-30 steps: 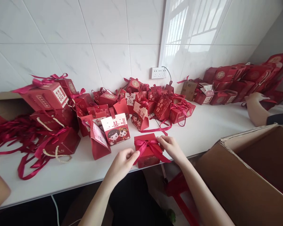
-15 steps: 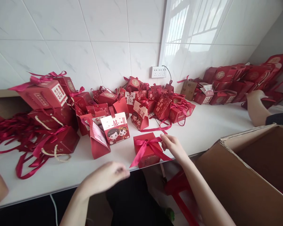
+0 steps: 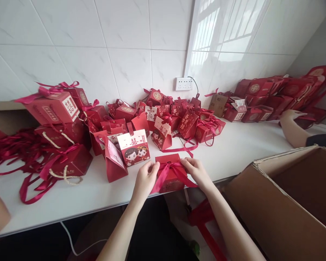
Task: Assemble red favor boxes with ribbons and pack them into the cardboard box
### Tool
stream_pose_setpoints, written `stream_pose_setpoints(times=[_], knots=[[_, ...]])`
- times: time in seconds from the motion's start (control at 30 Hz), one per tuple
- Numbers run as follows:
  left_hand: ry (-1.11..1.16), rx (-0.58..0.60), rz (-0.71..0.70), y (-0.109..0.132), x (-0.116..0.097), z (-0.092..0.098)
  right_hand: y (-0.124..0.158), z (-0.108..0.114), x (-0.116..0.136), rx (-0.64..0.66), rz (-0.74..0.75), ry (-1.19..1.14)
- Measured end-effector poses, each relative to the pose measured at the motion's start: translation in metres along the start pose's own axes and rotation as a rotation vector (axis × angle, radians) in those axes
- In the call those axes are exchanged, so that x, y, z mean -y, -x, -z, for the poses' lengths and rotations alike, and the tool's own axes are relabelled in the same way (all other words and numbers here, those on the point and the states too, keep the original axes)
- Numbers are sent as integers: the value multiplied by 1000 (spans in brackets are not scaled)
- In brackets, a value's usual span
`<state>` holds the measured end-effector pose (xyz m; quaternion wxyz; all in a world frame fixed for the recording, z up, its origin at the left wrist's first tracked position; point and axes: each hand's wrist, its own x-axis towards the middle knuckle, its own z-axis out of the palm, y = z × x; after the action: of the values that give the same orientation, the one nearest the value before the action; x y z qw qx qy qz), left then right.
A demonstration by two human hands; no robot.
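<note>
A red gift box stands at the front edge of the white table, with a crimson ribbon tied in a bow across its top. My left hand pinches the bow's left side between thumb and fingers. On the other side, my right hand has its fingertips closed on the right loop of the bow. Just behind and to the left stand a white-and-red box printed with two cartoon faces and a tilted red box.
Many red gift boxes crowd the back of the table. Stacked boxes and loose ribbons lie at left. An open cardboard carton stands at lower right, below another person's hand. A red stool is under the table.
My left hand has moved up and right from the table edge to the bow's left side. My right hand stays at the bow's right side, slightly shifted.
</note>
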<state>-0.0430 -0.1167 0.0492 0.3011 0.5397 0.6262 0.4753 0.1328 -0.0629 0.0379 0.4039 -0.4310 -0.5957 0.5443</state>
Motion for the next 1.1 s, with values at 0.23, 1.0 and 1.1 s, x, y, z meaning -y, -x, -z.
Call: stream_pose_setpoints(times=[0.23, 1.0, 1.1], knots=[[127, 46, 65, -5, 6, 5, 6, 24, -6, 13, 214, 148], [-130, -352, -1036, 78, -73, -38, 87, 18, 12, -550, 920, 515], [-17, -295, -771, 58, -76, -36, 101, 31, 17, -616, 869, 557]])
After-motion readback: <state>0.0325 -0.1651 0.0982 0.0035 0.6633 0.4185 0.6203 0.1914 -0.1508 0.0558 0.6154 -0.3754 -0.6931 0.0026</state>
